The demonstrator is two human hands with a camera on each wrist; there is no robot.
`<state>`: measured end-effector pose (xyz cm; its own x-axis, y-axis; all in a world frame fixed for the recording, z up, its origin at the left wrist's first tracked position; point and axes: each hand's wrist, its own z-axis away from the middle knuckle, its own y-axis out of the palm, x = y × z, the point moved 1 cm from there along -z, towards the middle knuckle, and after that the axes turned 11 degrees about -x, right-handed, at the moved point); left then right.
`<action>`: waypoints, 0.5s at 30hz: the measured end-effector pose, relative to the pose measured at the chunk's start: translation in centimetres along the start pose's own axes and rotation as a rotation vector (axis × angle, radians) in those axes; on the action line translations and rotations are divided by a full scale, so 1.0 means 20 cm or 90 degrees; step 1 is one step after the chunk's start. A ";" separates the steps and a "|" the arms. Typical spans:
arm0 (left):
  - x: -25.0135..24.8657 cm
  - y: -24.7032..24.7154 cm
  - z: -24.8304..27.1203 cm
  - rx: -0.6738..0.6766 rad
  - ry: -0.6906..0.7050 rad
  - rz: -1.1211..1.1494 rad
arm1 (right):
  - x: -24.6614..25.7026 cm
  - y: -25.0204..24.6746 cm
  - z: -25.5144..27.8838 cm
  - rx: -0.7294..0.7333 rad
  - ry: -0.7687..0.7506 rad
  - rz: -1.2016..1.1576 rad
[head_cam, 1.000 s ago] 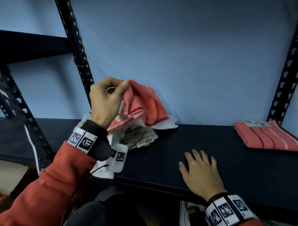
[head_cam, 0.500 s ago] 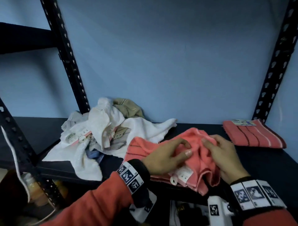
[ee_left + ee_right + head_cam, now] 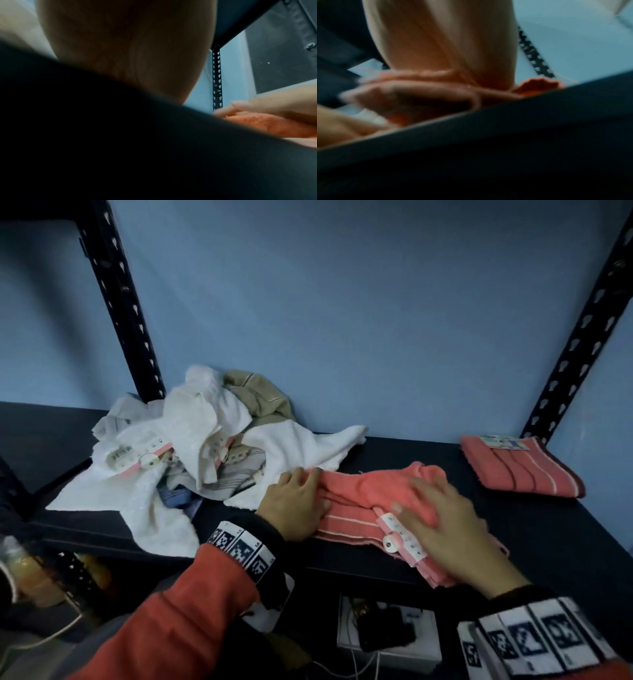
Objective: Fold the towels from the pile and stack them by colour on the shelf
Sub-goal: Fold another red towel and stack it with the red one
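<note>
A coral towel point(image 3: 363, 491) with white stripes and a white tag lies crumpled on the dark shelf point(image 3: 548, 529), in front of me. My left hand point(image 3: 298, 501) rests on its left end, fingers fairly straight. My right hand point(image 3: 442, 518), blurred, lies flat on its right part beside the tag. In the left wrist view the coral towel point(image 3: 267, 123) shows under the right hand's fingers point(image 3: 254, 106). The right wrist view is blurred; coral cloth point(image 3: 537, 85) shows past my palm. A folded coral towel point(image 3: 520, 467) sits at the shelf's right end.
A pile of white, beige and striped towels point(image 3: 191, 450) lies at the shelf's left, against the black upright point(image 3: 120, 302). Another perforated upright point(image 3: 582, 326) stands at the right. Bare shelf lies between the two coral towels. A white box with cables point(image 3: 387, 631) sits below.
The left hand carried the coral towel from the pile to the shelf's middle. Both hands, which bunched it half a second ago, now lie spread on it, farther apart.
</note>
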<state>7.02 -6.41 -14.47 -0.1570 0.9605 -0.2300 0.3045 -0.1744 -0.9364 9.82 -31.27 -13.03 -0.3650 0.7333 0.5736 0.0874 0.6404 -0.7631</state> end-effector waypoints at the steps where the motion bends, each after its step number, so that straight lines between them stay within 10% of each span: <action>1: 0.01 -0.02 0.01 -0.002 0.004 0.007 | 0.03 0.06 0.03 0.038 -0.028 0.124; 15: 0.11 0.00 0.06 -0.071 0.015 -0.005 | 0.03 0.13 0.02 -0.033 0.021 0.308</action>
<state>5.48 -4.65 -15.27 -0.1388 0.9667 -0.2148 0.4062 -0.1422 -0.9027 9.41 -29.24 -14.84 -0.2413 0.9562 0.1659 0.2868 0.2336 -0.9291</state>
